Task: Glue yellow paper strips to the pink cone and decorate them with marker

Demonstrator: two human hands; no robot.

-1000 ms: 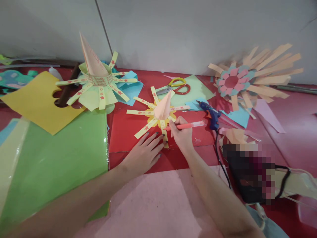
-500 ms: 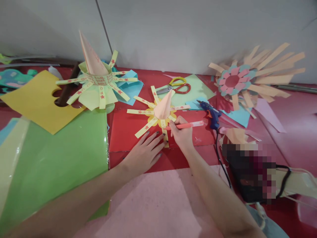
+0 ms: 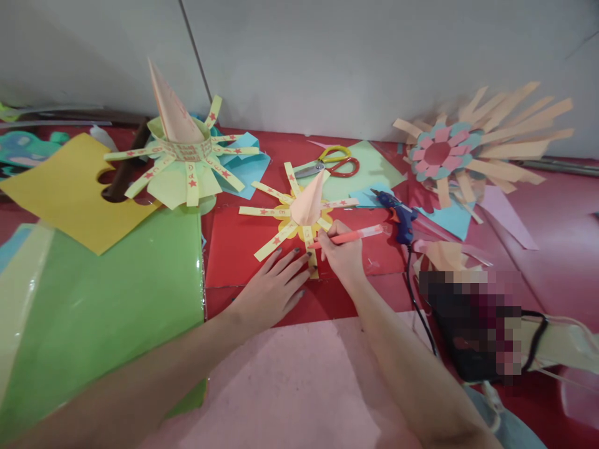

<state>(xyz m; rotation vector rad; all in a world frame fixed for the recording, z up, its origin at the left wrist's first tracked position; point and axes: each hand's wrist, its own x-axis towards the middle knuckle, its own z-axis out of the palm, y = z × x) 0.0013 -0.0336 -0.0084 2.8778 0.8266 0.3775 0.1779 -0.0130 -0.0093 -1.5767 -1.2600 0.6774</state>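
The right hand [image 3: 344, 252] grips a red pen [image 3: 362, 233], whose long axis slants across the view: tip leftward and slightly down at a yellow strip [image 3: 307, 234], other end rightward, near the glue gun [image 3: 399, 218]. The strip runs from a paper cone [image 3: 307, 204] toward the person; the cone points away, slightly right. The left hand [image 3: 271, 290] lies flat, fingers spread, fingertips at the strip, above the red tabletop [image 3: 287, 144].

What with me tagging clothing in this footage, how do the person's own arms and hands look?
The left arm and right arm are sleeveless as far as they show. The left hand has dark, seemingly painted nails; on the right hand, nails are hard to make out. No glove, ring, watch or bracelet shows on either.
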